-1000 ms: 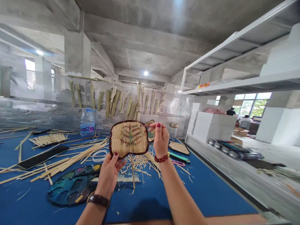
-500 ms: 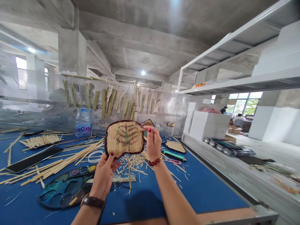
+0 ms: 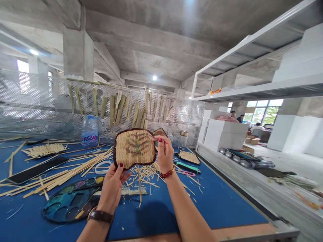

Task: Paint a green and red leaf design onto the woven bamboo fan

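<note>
Woven straw fan (image 3: 135, 148) at frame centre, its dark border and painted leaf looking finished; left hand (image 3: 111, 191) grips its lower edge, right hand (image 3: 165, 154) pinches a thin stick (image 3: 152, 137) against its upper edge.

From my distant place I count one left hand (image 3: 111, 192) and one right hand (image 3: 165, 155), and both are on one woven fan (image 3: 135, 149). On one blue table (image 3: 227, 205) stand one water bottle (image 3: 90, 131) and one glass jar (image 3: 183, 140), and lies one paint palette (image 3: 70, 200). I see also one wristwatch (image 3: 100, 216), one red bracelet (image 3: 167, 173) and, far away, three people (image 3: 257, 126).
</note>
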A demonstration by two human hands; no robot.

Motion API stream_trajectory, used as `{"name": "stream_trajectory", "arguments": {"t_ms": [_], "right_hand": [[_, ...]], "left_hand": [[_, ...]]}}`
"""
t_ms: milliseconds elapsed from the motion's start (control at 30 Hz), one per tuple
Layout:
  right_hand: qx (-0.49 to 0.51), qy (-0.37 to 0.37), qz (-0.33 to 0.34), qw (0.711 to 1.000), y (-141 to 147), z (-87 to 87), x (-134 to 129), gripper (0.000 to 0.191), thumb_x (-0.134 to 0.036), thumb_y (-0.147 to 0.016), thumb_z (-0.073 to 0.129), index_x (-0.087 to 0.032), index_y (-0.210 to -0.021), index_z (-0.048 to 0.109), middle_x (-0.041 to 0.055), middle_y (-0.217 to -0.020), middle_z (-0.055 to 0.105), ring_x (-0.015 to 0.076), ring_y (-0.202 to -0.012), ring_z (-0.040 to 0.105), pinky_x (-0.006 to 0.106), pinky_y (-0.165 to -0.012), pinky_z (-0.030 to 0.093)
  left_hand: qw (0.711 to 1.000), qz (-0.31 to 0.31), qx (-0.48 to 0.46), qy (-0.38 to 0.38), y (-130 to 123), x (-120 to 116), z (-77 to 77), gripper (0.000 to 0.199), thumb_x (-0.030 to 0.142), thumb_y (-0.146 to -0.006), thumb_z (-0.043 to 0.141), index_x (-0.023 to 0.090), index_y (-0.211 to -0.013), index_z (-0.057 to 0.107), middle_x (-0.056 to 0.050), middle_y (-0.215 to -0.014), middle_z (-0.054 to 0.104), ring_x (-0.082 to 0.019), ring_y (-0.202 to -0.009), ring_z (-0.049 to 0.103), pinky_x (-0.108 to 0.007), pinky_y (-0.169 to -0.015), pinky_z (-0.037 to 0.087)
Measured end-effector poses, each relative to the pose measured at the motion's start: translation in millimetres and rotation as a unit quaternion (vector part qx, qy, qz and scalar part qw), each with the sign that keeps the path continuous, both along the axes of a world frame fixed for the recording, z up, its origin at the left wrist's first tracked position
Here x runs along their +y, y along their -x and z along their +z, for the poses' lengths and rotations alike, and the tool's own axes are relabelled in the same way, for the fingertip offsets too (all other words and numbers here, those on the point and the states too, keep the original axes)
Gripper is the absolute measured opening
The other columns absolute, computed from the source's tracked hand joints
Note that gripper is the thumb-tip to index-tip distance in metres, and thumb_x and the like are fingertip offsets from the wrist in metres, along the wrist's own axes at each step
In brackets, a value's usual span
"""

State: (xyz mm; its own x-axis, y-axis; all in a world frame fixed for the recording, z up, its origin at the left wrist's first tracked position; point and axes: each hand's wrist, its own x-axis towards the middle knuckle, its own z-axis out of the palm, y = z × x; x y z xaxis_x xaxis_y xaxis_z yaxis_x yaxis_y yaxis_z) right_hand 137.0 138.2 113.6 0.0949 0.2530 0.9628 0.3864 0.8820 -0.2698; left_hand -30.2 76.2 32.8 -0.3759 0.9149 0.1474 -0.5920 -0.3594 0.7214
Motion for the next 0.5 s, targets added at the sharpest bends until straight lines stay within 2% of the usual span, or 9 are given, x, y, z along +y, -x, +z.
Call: {"name": "stream_trajectory", "arguments": {"t_ms": [233, 500], "right_hand": [[-0.049, -0.005, -0.004, 0.999, 3.3, -0.1, -0.3, 0.026, -0.023, -0.099, 0.04, -0.022, -0.103, 0.065, 0.0051, -0.098, 0.071, 0.0191, -0.099, 0.061, 0.037, -0.092, 0.047], [-0.05, -0.013, -0.008, 0.999, 3.5, 0.0, -2.1, 0.025, -0.022, -0.098, 0.04, -0.023, -0.105, 0.065, 0.0053, -0.1, 0.071, 0.0195, -0.099, 0.061, 0.039, -0.092, 0.048]], "left_hand": [[1.0, 0.001, -0.004, -0.001, -0.6, -3.2, 2.8, 0.052, 0.037, -0.059, 0.086, 0.022, -0.105, 0.069, -0.003, -0.1, 0.074, -0.016, -0.082, 0.069, -0.025, -0.066, 0.058], [1.0, 0.005, -0.003, -0.001, -1.4, -2.7, 3.4, 0.05, 0.036, -0.059, 0.086, 0.021, -0.104, 0.069, -0.003, -0.099, 0.074, -0.017, -0.08, 0.07, -0.026, -0.065, 0.058]]}}
